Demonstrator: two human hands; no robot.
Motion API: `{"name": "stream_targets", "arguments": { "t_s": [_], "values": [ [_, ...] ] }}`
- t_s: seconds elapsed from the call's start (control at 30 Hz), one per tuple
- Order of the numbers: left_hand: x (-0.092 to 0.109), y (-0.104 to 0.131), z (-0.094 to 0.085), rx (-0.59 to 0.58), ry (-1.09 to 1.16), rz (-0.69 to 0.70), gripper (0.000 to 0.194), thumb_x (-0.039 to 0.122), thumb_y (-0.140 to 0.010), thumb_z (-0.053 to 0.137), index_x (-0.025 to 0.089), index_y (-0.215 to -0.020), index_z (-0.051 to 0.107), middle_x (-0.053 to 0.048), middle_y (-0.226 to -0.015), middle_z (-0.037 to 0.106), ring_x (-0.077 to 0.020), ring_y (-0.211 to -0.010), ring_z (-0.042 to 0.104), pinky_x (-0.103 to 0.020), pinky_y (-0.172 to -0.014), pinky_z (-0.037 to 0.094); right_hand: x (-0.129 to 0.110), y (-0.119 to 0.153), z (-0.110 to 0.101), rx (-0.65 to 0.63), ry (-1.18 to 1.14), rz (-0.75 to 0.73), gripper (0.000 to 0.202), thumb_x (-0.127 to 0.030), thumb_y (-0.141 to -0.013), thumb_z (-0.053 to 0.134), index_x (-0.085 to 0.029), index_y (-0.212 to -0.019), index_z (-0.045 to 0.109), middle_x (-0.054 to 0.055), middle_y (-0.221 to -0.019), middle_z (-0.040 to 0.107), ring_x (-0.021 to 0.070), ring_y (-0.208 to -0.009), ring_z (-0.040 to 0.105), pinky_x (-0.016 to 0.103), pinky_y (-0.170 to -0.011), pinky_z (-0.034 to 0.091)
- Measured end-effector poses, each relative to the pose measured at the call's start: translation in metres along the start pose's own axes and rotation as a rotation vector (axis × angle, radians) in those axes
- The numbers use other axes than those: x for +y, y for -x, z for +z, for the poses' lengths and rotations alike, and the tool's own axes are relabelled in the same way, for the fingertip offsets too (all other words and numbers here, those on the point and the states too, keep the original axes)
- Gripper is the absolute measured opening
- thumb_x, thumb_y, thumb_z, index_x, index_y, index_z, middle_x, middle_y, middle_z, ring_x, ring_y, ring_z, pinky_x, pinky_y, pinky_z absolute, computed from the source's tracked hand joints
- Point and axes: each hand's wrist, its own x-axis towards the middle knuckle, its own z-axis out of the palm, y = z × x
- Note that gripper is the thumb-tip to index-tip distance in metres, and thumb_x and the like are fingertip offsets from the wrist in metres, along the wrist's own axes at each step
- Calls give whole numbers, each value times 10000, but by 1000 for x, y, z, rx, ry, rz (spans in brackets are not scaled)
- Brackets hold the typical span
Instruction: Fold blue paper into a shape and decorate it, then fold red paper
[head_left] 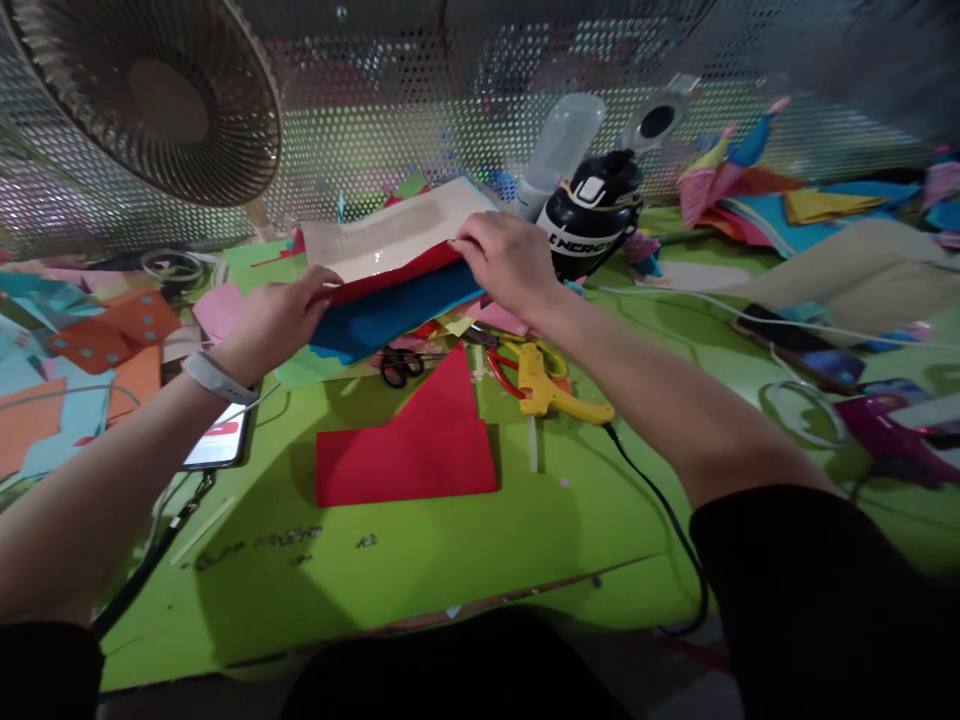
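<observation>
in the upper middle of the frame, both hands hold a layered red and blue sheet (pixel 397 312) above the green table (pixel 480 555), with its red edge uppermost and the blue face below. the left hand (pixel 289 308) has thumb and fingers pinched together on the end toward the left of the frame, and the right hand (pixel 514 262) is clamped the same way on the upper right end. a pale panel (pixel 405 232) with shiny spots shows right behind the red edge; whether it is joined to the sheet i cannot tell. the left wrist wears a light band (pixel 217 378), and a lit phone (pixel 219 438) lies below it. at the centre of the frame, a red cutout (pixel 409 462) lies flat, its slanted part pointing up toward the held sheet. black-handled scissors (pixel 401 367) lie just above the cutout's slope, and a yellow glue gun (pixel 544 388) lies to its right, its black cord running to the lower right. a black bottle (pixel 589 215) with white lettering stands beyond the right hand, near a clear bottle (pixel 561 150) that appears tilted. a fan (pixel 165 100) fills the upper left, above scattered orange paper (pixel 112 335).
</observation>
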Motion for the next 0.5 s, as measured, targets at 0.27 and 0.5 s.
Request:
{"name": "stream_targets", "arguments": {
  "t_s": [0.27,0.5],
  "values": [
    [0,-9,-16,81,-52,-67,373,297,-1016,415,202,-1360,523,-112,-1212,691,-249,-972,675,-388,-851,517,-8,37,-12,-73,-26,-455,280,-274,-1010,442,-224,-944,709,71,-1354,636,258,-1304,533,511,-1117,400],
    [-4,-7,-5,105,-144,-106,415,401,-1040,384,196,-1376,515,-82,-933,731,-229,-821,696,-310,-721,491,-32,45,0,-113,-240,-423,327,-370,-1026,426,-191,-945,689,99,-1027,755,226,-972,682,438,-923,516]
  ]
}}
